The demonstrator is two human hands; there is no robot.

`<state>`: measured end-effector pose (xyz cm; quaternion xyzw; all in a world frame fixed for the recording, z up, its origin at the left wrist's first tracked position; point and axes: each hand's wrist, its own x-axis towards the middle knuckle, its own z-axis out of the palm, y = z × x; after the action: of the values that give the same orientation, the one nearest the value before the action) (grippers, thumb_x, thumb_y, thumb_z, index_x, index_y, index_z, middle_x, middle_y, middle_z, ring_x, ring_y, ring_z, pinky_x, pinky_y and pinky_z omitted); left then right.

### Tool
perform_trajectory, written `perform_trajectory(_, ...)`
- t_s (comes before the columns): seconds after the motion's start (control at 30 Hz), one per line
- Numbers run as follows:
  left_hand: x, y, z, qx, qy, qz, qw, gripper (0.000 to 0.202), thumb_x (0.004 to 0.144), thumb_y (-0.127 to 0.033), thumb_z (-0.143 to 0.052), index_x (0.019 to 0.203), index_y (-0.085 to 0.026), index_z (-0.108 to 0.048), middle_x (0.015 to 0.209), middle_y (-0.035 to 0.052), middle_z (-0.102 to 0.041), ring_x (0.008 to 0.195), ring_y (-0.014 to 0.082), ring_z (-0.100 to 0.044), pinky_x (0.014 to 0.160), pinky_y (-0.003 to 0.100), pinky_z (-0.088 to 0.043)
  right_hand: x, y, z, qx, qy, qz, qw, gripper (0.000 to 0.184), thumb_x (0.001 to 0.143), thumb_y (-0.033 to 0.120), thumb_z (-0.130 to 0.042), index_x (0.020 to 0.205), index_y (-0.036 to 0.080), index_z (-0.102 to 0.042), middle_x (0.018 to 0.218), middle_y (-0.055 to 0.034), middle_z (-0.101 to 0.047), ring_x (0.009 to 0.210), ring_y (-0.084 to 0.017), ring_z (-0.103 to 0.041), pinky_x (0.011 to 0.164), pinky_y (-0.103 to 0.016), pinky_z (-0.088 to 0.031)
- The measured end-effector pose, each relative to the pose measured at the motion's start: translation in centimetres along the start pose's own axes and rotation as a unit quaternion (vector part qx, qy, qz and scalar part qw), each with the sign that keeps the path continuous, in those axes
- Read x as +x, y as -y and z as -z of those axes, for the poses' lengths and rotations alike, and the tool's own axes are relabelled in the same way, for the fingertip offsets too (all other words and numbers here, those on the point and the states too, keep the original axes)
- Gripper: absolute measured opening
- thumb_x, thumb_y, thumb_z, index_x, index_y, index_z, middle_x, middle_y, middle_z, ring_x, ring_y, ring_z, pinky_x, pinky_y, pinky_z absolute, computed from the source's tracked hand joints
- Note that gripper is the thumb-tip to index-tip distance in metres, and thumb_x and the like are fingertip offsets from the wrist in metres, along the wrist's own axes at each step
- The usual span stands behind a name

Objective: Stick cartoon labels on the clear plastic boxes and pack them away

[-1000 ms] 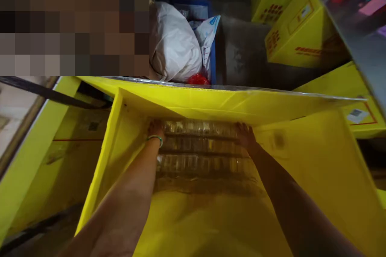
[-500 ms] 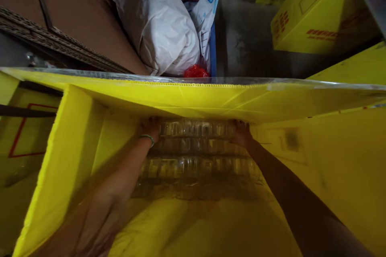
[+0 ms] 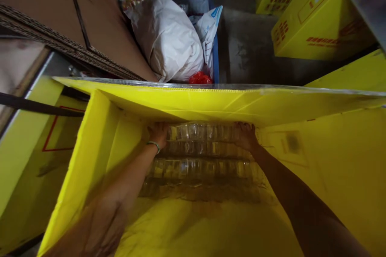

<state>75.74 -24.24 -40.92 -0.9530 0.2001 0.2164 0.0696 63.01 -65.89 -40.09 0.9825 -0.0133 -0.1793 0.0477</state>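
Deep inside a big yellow corrugated plastic box [image 3: 193, 102], clear plastic containers [image 3: 194, 131] stand in several rows against the far wall. My left hand [image 3: 158, 133], with a thin green bracelet at its wrist, grips the left end of the farthest row, fingers bent around it. At the opposite end of that same row is my right hand [image 3: 245, 134], its fingers curled over the containers. The light is dim there, so the fingertips and the exact shape of the containers are hard to make out.
Past the box stand a blue crate [image 3: 215, 56] with a stuffed white bag [image 3: 171, 40] and a red plastic bundle [image 3: 200, 78]. Folded brown cardboard [image 3: 105, 20] leans at the upper left. More yellow boxes [image 3: 310, 20] sit at the upper right. A dark strap [image 3: 42, 106] crosses at left.
The view has shifted, so the box's left side and the things behind it appear farther right and slightly lower. Both hands stay at the ends of the far row.
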Motion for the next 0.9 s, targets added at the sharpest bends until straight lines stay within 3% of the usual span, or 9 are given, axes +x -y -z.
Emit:
perform_trajectory(0.17,-2.6,-0.4,2.5,-0.016,-0.030,0.014,0.999,0.088,0.064,-0.022,-0.069,0.145,-0.021,-0.033,0.144,0.0172,-0.038,0.134,0.0401,-0.027,0.104,0.069,-0.023,-1.9,-0.5,4.1,-0.011,-0.036,0.004,0.999,0.087,0.068,0.034,-0.065,0.145,0.015,-0.031,0.142,-0.0162,-0.043,0.125,-0.037,-0.034,0.108,-0.058,-0.017)
perform_trajectory(0.3,-5.5,-0.7,5.7,-0.032,-0.071,0.022,0.997,0.092,0.062,-0.025,-0.073,0.145,-0.022,-0.032,0.145,0.0165,-0.038,0.134,0.0390,-0.028,0.106,0.067,-0.023,-4.6,-0.9,9.6,-0.021,-0.077,0.001,0.997,0.084,0.067,0.029,-0.065,0.144,0.017,-0.033,0.141,-0.0152,-0.045,0.125,-0.036,-0.034,0.107,-0.056,-0.020)
perform_trajectory(0.53,-11.5,-1.5,13.2,-0.088,-0.175,0.028,0.980,0.095,0.061,-0.026,-0.073,0.145,-0.022,-0.031,0.143,0.0157,-0.039,0.133,0.0395,-0.030,0.109,0.063,-0.023,-11.2,-1.6,21.8,-0.087,-0.171,-0.004,0.981,0.081,0.067,0.028,-0.066,0.141,0.017,-0.036,0.136,-0.0166,-0.048,0.118,-0.036,-0.039,0.102,-0.056,-0.022)
perform_trajectory(0.73,-16.8,-3.3,19.9,-0.153,-0.248,-0.002,0.957,0.097,0.060,-0.027,-0.074,0.146,-0.016,-0.032,0.142,0.0192,-0.040,0.133,0.0412,-0.031,0.108,0.059,-0.029,-19.1,-2.0,33.1,-0.183,-0.237,-0.036,0.953,0.081,0.069,0.033,-0.069,0.141,0.016,-0.037,0.136,-0.0172,-0.049,0.117,-0.035,-0.041,0.100,-0.054,-0.021)
perform_trajectory(0.83,-19.3,-4.8,23.4,-0.186,-0.287,0.009,0.940,0.099,0.060,-0.034,-0.076,0.147,-0.019,-0.030,0.145,0.0189,-0.036,0.134,0.0427,-0.028,0.104,0.063,-0.030,-23.9,-3.1,39.6,-0.211,-0.253,-0.064,0.942,0.075,0.071,0.031,-0.073,0.138,0.015,-0.044,0.134,-0.0208,-0.052,0.114,-0.035,-0.045,0.094,-0.052,-0.024)
perform_trajectory(0.9,-21.1,-5.7,26.0,-0.201,-0.315,0.010,0.927,0.101,0.060,-0.037,-0.078,0.147,-0.021,-0.030,0.147,0.0174,-0.035,0.135,0.0416,-0.028,0.106,0.064,-0.027,-26.7,-3.5,43.4,-0.205,-0.297,-0.084,0.929,0.064,0.072,0.028,-0.076,0.131,0.019,-0.054,0.126,-0.0218,-0.059,0.111,-0.034,-0.049,0.091,-0.052,-0.027)
